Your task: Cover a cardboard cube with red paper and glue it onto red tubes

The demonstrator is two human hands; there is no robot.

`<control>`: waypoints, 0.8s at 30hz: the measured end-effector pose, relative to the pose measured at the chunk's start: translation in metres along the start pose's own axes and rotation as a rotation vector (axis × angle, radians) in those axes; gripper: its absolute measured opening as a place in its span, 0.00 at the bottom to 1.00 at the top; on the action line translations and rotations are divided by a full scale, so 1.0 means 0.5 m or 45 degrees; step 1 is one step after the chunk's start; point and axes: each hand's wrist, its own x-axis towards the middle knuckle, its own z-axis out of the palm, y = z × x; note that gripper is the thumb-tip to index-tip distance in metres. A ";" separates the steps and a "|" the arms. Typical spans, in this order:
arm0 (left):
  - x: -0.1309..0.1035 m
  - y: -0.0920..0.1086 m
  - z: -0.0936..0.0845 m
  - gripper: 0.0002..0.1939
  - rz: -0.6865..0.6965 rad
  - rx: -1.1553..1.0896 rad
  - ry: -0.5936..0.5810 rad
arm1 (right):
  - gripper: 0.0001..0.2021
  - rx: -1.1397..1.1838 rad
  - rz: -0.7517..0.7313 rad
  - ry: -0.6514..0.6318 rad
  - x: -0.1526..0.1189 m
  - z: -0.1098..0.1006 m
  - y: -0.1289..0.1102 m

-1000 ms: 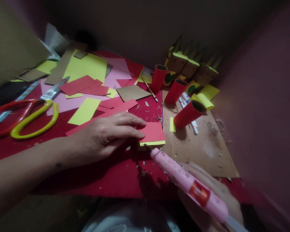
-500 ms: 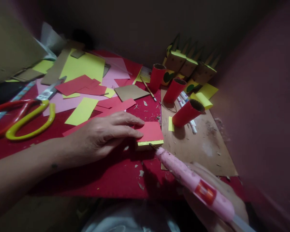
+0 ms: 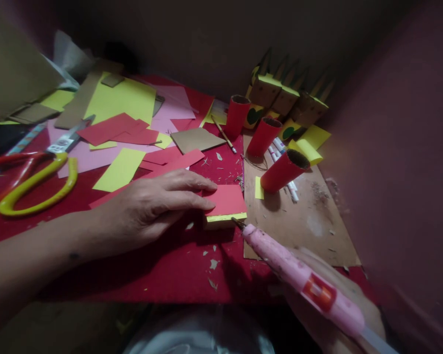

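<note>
The right hand clasped a pink glue gun, its long axis slanting forward-left, nozzle at the near edge of a red-topped block on the table. The left hand rested fingers atop it, grip unclear. Three red tubes stood open-topped, insides dark.

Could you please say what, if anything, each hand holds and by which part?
The right hand holds the pink glue gun by its rear half; the left hand touches the red-topped box near its left edge, grip unclear.
</note>
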 end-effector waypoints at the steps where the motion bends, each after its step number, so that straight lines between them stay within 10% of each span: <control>1: -0.001 0.000 -0.001 0.14 0.000 -0.002 0.001 | 0.22 -0.014 0.004 0.010 -0.004 -0.002 0.002; 13: 0.000 0.003 -0.001 0.17 -0.035 0.014 -0.017 | 0.23 -0.047 0.071 0.012 -0.025 -0.010 0.018; 24: -0.003 0.002 0.000 0.18 -0.041 0.021 -0.004 | 0.20 0.170 0.166 -0.356 0.066 -0.056 0.033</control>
